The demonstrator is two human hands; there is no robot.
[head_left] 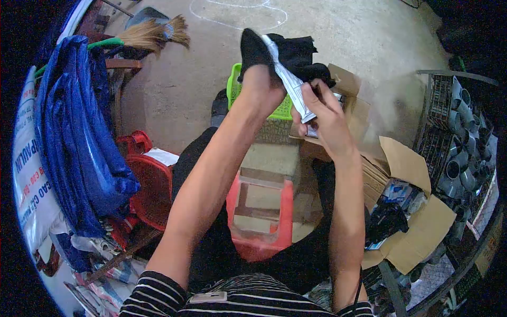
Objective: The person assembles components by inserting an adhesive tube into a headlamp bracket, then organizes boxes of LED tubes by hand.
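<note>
The right hand [323, 108] pinches the near end of a white strip [287, 77] alongside black cloth [297, 52], above a green basket [233, 87], while the left hand [270, 91] is part-hidden by the cloth, its grip unclear to me.

Blue tarpaulin [79, 137] is hanging in folds, left; straw broom [142, 36] is jutting beyond; grey pipe fittings [467, 180] are crowding right.

Grey concrete floor [364, 37] spreads out beyond the grip, fairly well lit, with white looping lines [287, 19] on it. Nearer than the grip stands a red plastic stool [288, 211]. Well right of the grip is a metal rack [459, 76]; well left, a blue tarp [79, 137].
</note>
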